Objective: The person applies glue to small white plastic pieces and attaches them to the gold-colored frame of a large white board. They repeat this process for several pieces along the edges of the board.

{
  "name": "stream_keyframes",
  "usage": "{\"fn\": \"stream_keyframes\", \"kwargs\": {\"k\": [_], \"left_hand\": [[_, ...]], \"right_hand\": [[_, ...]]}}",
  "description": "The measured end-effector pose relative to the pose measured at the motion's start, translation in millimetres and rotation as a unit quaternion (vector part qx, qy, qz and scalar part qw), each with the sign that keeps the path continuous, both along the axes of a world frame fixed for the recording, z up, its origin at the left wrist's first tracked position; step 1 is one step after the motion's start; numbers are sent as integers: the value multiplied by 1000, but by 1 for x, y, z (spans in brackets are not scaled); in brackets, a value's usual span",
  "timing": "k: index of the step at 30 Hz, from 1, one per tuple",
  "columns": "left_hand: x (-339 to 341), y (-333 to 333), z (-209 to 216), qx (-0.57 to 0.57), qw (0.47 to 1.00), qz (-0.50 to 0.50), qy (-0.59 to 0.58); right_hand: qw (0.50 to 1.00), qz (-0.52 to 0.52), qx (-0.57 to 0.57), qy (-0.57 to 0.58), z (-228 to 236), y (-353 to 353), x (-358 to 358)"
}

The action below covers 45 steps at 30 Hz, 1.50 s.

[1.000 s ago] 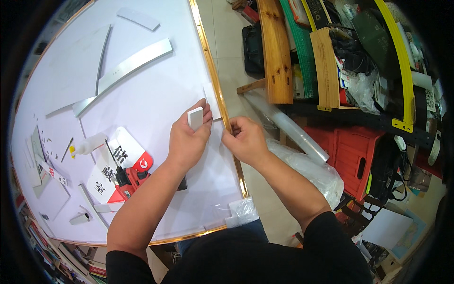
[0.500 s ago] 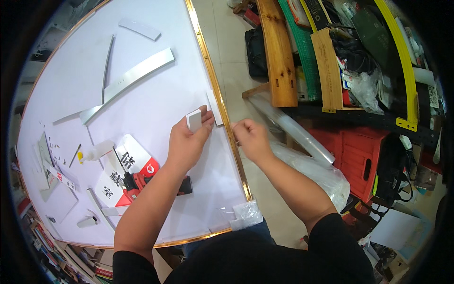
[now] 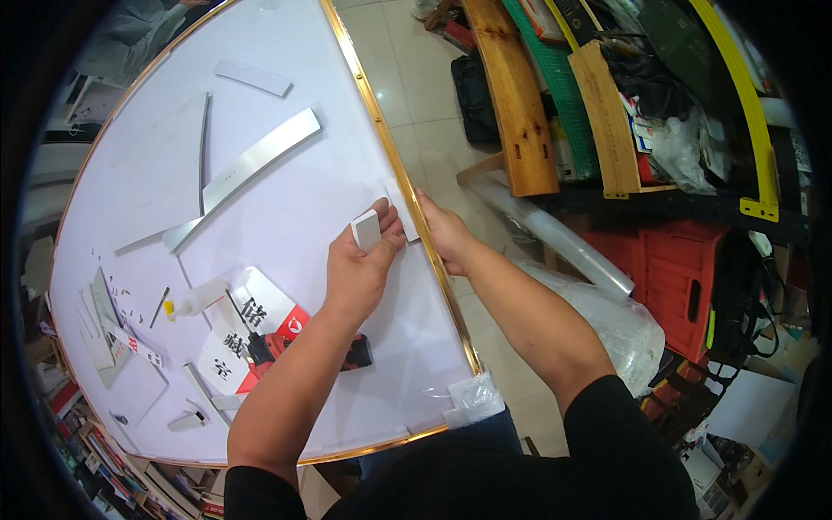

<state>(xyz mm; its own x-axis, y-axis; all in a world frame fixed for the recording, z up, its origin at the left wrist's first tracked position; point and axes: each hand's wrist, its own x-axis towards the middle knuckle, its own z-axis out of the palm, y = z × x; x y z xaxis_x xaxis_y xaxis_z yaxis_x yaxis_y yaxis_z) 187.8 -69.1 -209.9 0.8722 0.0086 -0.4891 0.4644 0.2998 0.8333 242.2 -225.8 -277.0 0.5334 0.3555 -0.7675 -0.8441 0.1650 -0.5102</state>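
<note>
A small white rectangular block (image 3: 367, 230) is held between the thumb and fingers of my left hand (image 3: 362, 269), above the white panel (image 3: 303, 191). Beside those fingers, a flat white strip (image 3: 402, 211) lies along the inner side of the panel's gold frame (image 3: 394, 156). My right hand (image 3: 446, 236) grips the gold frame from its outer side, level with the strip; some of its fingers are hidden at the edge. Under my left forearm sits a red and black power drill (image 3: 276, 345), partly covered, resting by a white and red sign plate (image 3: 247, 303).
Silver metal strips (image 3: 251, 173) and a clear strip (image 3: 251, 78) lie farther up the panel. A yellow-tipped bottle (image 3: 199, 299) and small scattered bits are at left. Bubble wrap (image 3: 477, 399) covers the near corner. Right stand a wooden plank (image 3: 511, 95), plastic roll (image 3: 576, 243) and red crate (image 3: 667, 277).
My right hand has moved up and left from just outside the frame onto its edge. My left hand keeps hold of the block. The whole view has shifted slightly.
</note>
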Motion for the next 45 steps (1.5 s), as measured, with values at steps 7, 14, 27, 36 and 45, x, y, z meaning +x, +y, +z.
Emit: {"fn": "stream_keyframes", "kwargs": {"k": [7,14,27,36,45], "left_hand": [[-1,2,-2,26,999,-26,1],[-25,-1,35,-12,995,99,4],[-318,68,58,178,909,340,162],[-447,57,35,202,800,518,227],[-462,59,-6,72,744,619,242]], "right_hand": [[999,33,1,6,-9,-2,0],[988,-62,135,36,-5,5,8],[998,5,-53,-36,8,14,34],[948,119,-134,-262,29,-22,-3],[998,-22,-33,-57,21,-2,12]]}}
